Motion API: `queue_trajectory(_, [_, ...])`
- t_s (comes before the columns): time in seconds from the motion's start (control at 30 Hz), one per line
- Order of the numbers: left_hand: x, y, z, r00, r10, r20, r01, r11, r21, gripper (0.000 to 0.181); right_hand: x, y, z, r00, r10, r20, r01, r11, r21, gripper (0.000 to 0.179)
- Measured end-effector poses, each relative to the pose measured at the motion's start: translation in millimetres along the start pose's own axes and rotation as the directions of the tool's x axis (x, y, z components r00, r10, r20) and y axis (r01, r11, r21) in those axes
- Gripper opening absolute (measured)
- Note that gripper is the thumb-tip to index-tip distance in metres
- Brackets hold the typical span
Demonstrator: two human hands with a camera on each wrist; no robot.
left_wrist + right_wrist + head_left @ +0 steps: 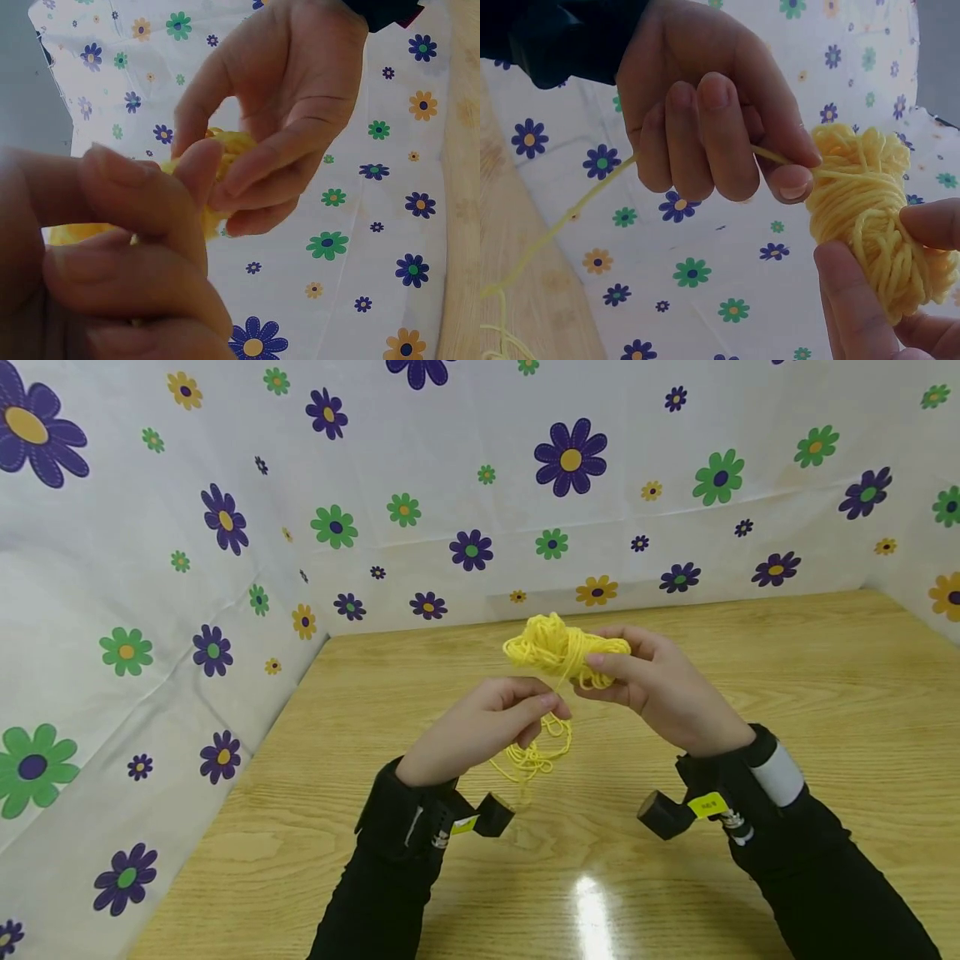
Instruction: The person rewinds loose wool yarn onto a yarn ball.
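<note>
A bundle of yellow yarn (551, 643), wound round its middle, is held above the table by my right hand (663, 685), thumb in front and fingers behind. My left hand (487, 722) is just below and to the left, pinching the yarn strand that leads from the bundle. In the right wrist view the strand (600, 181) passes behind the curled left fingers and slopes down to the table. Loose loops of yarn (534, 758) lie on the wood under my left hand. The left wrist view shows the bundle mostly hidden behind fingers.
The wooden table (360, 860) spreads beneath both hands, with a bright light reflection near its front. A white cloth with flowers (450, 460) hangs behind the table and along its left side. Each wrist wears a dark strap with a small camera (666, 815).
</note>
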State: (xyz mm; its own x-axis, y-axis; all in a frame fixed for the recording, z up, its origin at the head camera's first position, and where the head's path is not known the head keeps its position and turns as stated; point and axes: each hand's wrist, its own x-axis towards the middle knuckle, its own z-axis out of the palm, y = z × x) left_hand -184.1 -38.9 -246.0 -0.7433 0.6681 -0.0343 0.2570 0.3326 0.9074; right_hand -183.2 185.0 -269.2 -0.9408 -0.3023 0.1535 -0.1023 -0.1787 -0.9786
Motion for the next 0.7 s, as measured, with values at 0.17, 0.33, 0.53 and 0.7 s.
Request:
queue_trajectory(0.17, [3.4,-3.8,-0.2,1.000,0.007,0.015,-0.006,1.000,-0.027,0.031,-0.4,2.0,-3.4,0.997,-0.022,0.072,0.014,0.994,0.112,0.021])
queue_trajectory(0.33, [3.0,-3.8,0.7,1.000,0.003,0.020,-0.002,0.998,-0.060,0.030,-1.7,5.2,-7.7,0.984,-0.079,0.160,0.049,0.982,0.184,0.023])
queue_trajectory(0.53, [1.2,-4.6,-0.3,1.000,-0.020,-0.002,0.020,0.999,-0.027,0.023,-2.0,7.5,-11.6,0.954,-0.133,0.267,0.082,0.978,0.193,0.019])
queue_trajectory(0.7, [0.0,-5.6,-1.2,1.000,-0.019,0.003,0.019,0.997,-0.074,0.027,-2.7,7.2,-12.4,0.926,-0.154,0.345,0.108,0.983,0.149,0.020])
